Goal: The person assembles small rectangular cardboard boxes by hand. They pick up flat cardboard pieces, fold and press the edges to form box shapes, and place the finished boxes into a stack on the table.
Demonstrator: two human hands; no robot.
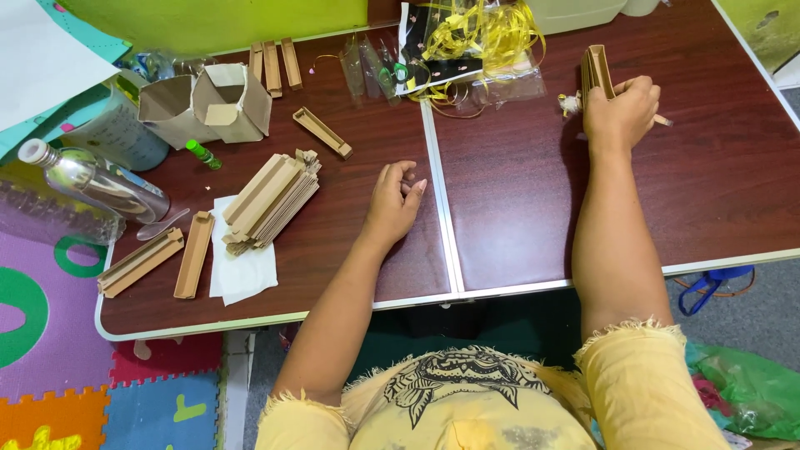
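Folded cardboard strips: biggest lot is the stack of flat strips (pixel 271 200) lying on a white paper sheet (pixel 243 271), left-centre of the dark wood table (pixel 517 217). Next, an open cardboard box (pixel 208 104) at the back left, w/ a clear plastic bottle (pixel 92 179) lying on its side beside it. Smaller: abt seven narrow folded trays look done, two by the front left edge (pixel 154 258), three at the back (pixel 273 67), one alone near the middle (pixel 322 132). Judging by that, most of the stack is yet to be folded. Right hand (pixel 621 112) is at the far right, fingers closed around a small upright bundle of strips (pixel 597 73). Left hand (pixel 396 200) rests on the table, fingers loosely curled, holding nothing. Yellow ribbon tangle (pixel 479 37) at the back.
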